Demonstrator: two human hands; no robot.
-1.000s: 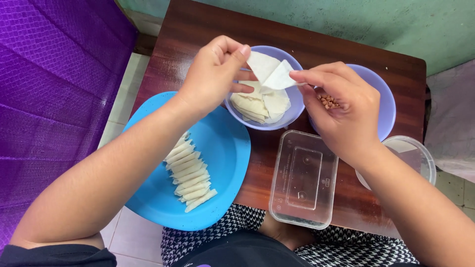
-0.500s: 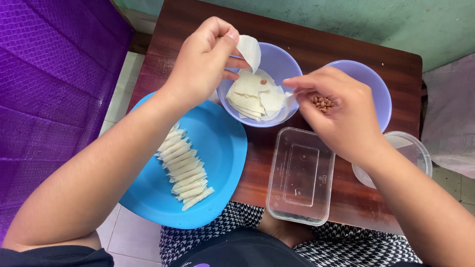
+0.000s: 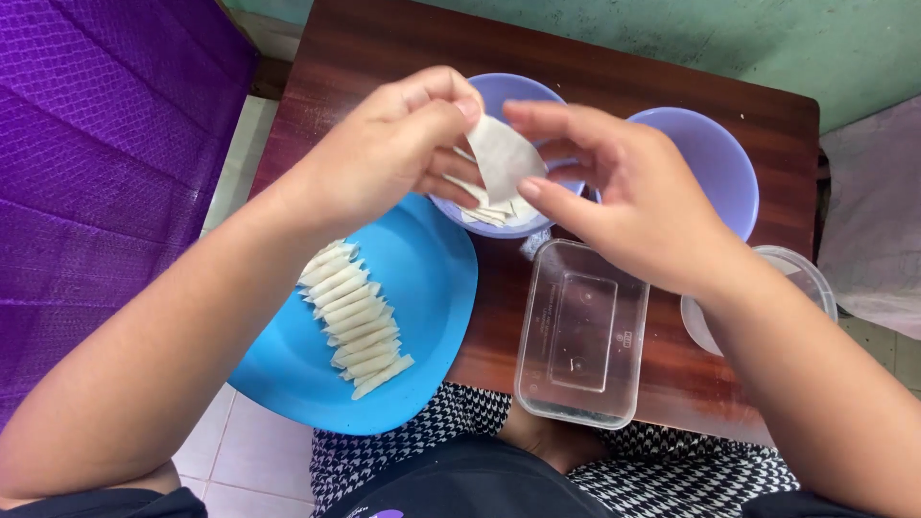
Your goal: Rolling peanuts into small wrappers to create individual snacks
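A thin white pastry wrapper (image 3: 503, 157) hangs between both hands above a lilac bowl (image 3: 499, 96). My left hand (image 3: 389, 149) pinches its top corner with thumb and fingers. My right hand (image 3: 628, 187) touches the wrapper's right edge with curled fingertips. Under the hands, more flat white wrappers (image 3: 484, 213) lie in that lilac bowl. A row of several rolled white pastry sticks (image 3: 353, 315) lies on a round blue plate (image 3: 432, 278) at the lower left.
A second lilac bowl (image 3: 715, 163) stands at the right, mostly behind my right hand. A clear rectangular plastic box (image 3: 580, 331) and a clear round tub (image 3: 791, 273) sit near the brown table's (image 3: 384, 48) front edge. Purple cloth (image 3: 96, 144) fills the left.
My right hand has left the right bowl and come up to the wrapper. My left hand has brought the wrapper lower and more to the middle, between both hands.
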